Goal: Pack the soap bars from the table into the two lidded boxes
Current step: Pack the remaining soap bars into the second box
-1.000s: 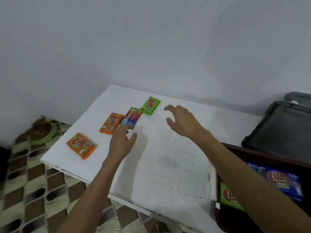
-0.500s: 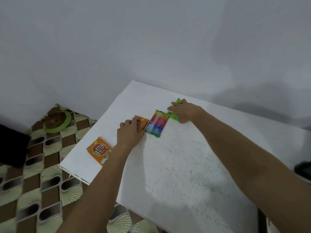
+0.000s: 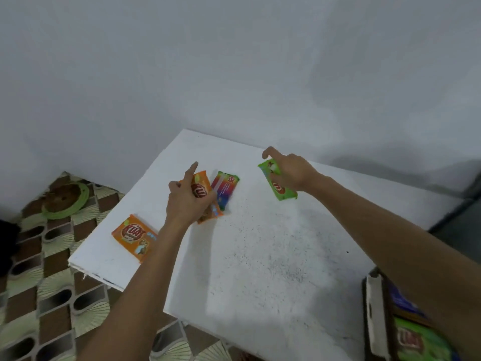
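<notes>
My left hand (image 3: 188, 201) grips an orange soap bar (image 3: 203, 191), lifted just above the white table (image 3: 273, 256). Over the table's far middle, my right hand (image 3: 291, 171) holds a green soap bar (image 3: 279, 190) in the air. A rainbow-wrapped soap bar (image 3: 225, 189) lies flat between my hands. A second orange soap bar (image 3: 134, 237) rests near the table's left edge. An open box (image 3: 374, 316) at the bottom right holds green and blue soap bars (image 3: 416, 340); my right forearm hides part of it.
A grey wall stands behind the table. To the left lies a patterned floor with a green-rimmed round dish (image 3: 65, 200). A dark grey lid or box edge (image 3: 466, 212) shows at the right border.
Both hands have closed on their bars and lifted them off the table: the left with the orange bar, the right with the green one. The camera has swung back to the right.
</notes>
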`<state>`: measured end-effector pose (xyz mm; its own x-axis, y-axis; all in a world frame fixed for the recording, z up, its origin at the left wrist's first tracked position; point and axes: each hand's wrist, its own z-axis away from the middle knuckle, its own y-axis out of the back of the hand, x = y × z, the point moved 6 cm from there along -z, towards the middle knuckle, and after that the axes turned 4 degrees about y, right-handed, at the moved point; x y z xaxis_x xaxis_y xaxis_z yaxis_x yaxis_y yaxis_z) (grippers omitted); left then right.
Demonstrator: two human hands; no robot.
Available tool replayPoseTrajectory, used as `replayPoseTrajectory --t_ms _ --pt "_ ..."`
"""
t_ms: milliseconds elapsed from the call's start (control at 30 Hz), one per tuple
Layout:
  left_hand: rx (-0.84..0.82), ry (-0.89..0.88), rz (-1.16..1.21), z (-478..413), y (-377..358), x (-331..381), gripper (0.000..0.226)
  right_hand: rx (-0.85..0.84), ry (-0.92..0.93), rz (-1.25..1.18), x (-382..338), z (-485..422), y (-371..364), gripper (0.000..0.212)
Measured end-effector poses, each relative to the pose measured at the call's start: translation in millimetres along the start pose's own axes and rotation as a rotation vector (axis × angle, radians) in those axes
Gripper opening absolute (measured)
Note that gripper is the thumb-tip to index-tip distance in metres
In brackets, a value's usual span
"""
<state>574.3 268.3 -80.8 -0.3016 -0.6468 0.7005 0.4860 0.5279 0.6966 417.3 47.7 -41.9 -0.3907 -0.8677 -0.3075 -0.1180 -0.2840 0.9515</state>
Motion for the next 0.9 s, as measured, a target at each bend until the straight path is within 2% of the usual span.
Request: replayPoseTrajectory --t_ms 100,167,233,367,467,667,800,900 --pt "-0.03 -0.09 0.291 30 -3 29 0.055 0.06 -0.035 -0.308 5 47 23 0.042" --pt "-0.105 -0.084 0.509 54 -11 45 0.034 0.085 -0.08 -0.489 10 80 36 0.032" --pt "-0.191 -0.095 0.592 78 -23 62 0.026 0.094 -0.136 -0.616 16 115 46 0.024" --pt "-0.333 -0.082 0.681 134 -49 94 0.032 0.169 -0.279 -0.796 29 198 67 0.019" --pt "-0.46 -0.106 0.716 175 -72 117 0.037 0.251 -0.343 -0.839 34 269 84 0.02" --pt "-0.568 -0.085 0.852 233 -108 149 0.033 0.371 -0.429 -0.932 47 389 97 0.023" --pt "-0.638 -0.097 0.86 263 -132 158 0.033 0.36 -0.495 -1.029 55 437 78 0.026" --pt "-0.66 -0.096 0.831 278 -147 159 0.034 0.238 -0.528 -1.123 50 446 48 0.028"
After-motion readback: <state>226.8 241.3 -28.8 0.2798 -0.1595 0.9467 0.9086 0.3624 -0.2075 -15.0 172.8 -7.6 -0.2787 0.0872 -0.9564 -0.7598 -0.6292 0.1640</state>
